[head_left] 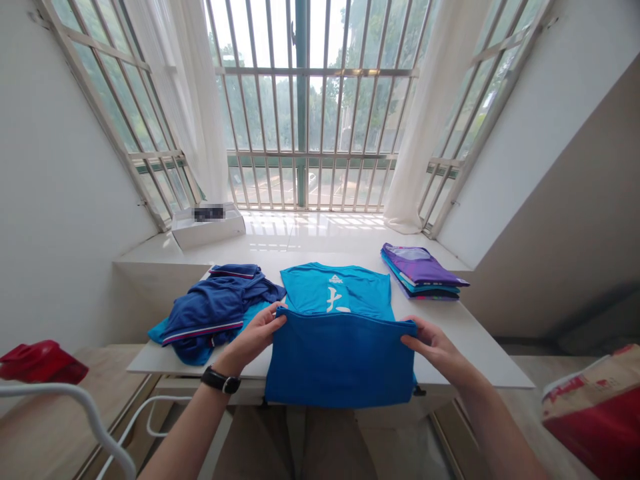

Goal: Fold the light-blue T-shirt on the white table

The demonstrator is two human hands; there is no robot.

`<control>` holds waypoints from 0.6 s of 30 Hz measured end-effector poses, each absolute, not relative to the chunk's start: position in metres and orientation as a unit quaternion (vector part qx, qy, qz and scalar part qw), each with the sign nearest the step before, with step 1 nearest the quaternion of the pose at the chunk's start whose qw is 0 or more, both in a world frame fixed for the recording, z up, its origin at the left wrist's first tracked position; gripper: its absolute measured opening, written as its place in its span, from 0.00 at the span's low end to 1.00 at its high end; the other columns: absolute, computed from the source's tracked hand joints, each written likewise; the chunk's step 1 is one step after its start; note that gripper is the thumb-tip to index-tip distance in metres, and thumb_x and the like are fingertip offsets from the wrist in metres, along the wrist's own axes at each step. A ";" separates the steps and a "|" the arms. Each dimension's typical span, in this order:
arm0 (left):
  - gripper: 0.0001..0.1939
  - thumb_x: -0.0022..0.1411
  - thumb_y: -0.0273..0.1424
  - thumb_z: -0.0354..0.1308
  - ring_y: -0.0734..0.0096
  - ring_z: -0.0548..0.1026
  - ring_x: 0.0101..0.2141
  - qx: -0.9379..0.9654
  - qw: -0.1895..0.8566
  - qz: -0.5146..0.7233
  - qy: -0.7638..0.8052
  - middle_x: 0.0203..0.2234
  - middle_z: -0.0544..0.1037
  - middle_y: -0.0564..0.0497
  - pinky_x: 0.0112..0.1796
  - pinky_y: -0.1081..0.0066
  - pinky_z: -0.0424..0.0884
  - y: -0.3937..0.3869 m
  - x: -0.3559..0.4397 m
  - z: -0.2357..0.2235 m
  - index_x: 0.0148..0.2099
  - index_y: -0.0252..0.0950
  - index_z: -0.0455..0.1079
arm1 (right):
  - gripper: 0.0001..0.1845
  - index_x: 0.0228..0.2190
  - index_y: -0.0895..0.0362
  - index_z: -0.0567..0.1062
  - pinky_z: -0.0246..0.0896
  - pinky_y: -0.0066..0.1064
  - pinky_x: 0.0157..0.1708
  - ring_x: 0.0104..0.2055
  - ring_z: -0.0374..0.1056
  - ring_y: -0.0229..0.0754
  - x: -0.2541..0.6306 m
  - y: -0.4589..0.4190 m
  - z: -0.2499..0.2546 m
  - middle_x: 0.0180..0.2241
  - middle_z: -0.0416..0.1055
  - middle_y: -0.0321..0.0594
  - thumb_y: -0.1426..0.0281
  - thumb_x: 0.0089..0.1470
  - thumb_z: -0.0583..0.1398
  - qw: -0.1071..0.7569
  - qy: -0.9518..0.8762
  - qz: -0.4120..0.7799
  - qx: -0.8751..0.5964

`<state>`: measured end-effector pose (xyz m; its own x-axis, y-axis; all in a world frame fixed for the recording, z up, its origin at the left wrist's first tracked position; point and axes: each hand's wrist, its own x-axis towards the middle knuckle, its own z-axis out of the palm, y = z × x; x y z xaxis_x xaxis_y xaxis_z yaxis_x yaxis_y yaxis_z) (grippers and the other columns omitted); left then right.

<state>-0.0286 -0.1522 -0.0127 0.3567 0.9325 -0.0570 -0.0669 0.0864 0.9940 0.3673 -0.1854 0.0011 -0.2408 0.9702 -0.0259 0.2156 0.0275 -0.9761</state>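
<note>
A blue T-shirt (340,360) with white lettering lies on the white table, its upper part flat and its lower part lifted and hanging over the front edge. My left hand (265,328) pinches the shirt at the left end of the raised fold. At the right end, my right hand (427,339) grips it between thumb and fingers. The fold is stretched straight between both hands. Left of the shirt is a crumpled heap of dark blue clothes (210,303) with striped trim. A stack of folded clothes (425,267), purple on top, sits at the back right.
The white table (480,353) stands against a windowsill with a white box (207,227) on it. Barred windows and white curtains (415,133) are behind. A red item (43,362) and a white tube (90,413) are at left, a red and tan bag (595,407) at right.
</note>
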 end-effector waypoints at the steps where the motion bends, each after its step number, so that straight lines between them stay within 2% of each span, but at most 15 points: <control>1: 0.26 0.56 0.49 0.63 0.67 0.73 0.31 0.531 0.633 0.396 0.401 0.33 0.76 0.49 0.33 0.70 0.69 -0.151 -0.029 -0.014 0.47 0.35 0.68 | 0.22 0.35 0.55 0.74 0.64 0.31 0.32 0.31 0.69 0.42 0.368 -0.183 0.000 0.28 0.74 0.35 0.50 0.48 0.66 0.377 -0.595 0.514 -0.490; 4: 0.26 0.53 0.48 0.65 0.72 0.71 0.26 0.532 0.606 0.380 0.454 0.27 0.73 0.53 0.27 0.74 0.64 -0.143 -0.026 -0.023 0.46 0.36 0.67 | 0.25 0.37 0.55 0.73 0.65 0.32 0.31 0.32 0.72 0.44 0.371 -0.168 -0.017 0.28 0.76 0.36 0.50 0.44 0.67 0.368 -0.555 0.525 -0.530; 6: 0.26 0.52 0.47 0.64 0.74 0.67 0.22 0.546 0.558 0.382 0.493 0.22 0.70 0.58 0.24 0.76 0.59 -0.137 -0.023 -0.032 0.46 0.36 0.66 | 0.28 0.37 0.56 0.75 0.67 0.35 0.34 0.36 0.74 0.49 0.373 -0.157 -0.034 0.32 0.78 0.41 0.50 0.39 0.69 0.368 -0.539 0.503 -0.566; 10: 0.23 0.54 0.46 0.61 0.75 0.64 0.20 0.583 0.493 0.381 0.522 0.19 0.67 0.59 0.22 0.76 0.54 -0.127 -0.020 -0.045 0.45 0.35 0.66 | 0.25 0.32 0.58 0.77 0.68 0.38 0.36 0.38 0.74 0.53 0.379 -0.138 -0.061 0.32 0.79 0.45 0.53 0.35 0.69 0.400 -0.553 0.406 -0.607; 14: 0.18 0.56 0.44 0.58 0.74 0.65 0.21 0.630 0.419 0.402 0.516 0.20 0.69 0.57 0.22 0.76 0.55 -0.121 -0.021 -0.050 0.41 0.35 0.68 | 0.20 0.33 0.57 0.78 0.68 0.37 0.37 0.36 0.74 0.50 0.383 -0.131 -0.068 0.32 0.79 0.43 0.55 0.42 0.65 0.393 -0.609 0.328 -0.606; 18: 0.10 0.58 0.37 0.55 0.69 0.73 0.27 0.673 0.324 0.388 0.540 0.25 0.74 0.53 0.28 0.73 0.66 -0.119 -0.024 -0.053 0.39 0.36 0.69 | 0.16 0.33 0.55 0.77 0.68 0.37 0.37 0.33 0.74 0.48 0.382 -0.131 -0.067 0.33 0.78 0.41 0.57 0.47 0.61 0.341 -0.634 0.263 -0.642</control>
<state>-0.0236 -0.1187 -0.0527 0.1159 0.9783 0.1720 0.4758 -0.2067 0.8550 0.3819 -0.1307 -0.0665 0.0578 0.9938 0.0947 0.6358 0.0365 -0.7710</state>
